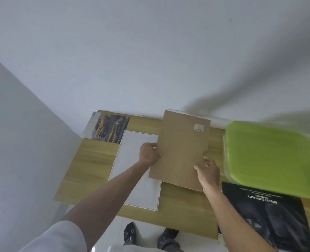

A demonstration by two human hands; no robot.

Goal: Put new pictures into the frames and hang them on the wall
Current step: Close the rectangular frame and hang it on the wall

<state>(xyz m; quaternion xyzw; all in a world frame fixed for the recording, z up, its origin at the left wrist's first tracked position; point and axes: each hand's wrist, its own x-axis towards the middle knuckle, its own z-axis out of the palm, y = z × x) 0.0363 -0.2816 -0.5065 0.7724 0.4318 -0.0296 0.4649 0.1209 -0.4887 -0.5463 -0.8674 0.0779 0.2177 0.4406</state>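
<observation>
A brown backing board (182, 146) with a small white label near its top corner is held above the wooden table (88, 166). My left hand (148, 154) grips its left edge. My right hand (208, 171) rests on its lower right part, fingers spread on the face. Under and left of the board lies a white frame (132, 171), face down or blank, flat on the table. A picture of yellow cars (107, 130) lies at the table's far left corner. A black poster (270, 215) with white lettering lies at the near right.
A box with a lime green lid (274, 157) fills the right side of the table. White walls stand behind and to the left. My feet (150, 235) show on the pale floor below the table's near edge.
</observation>
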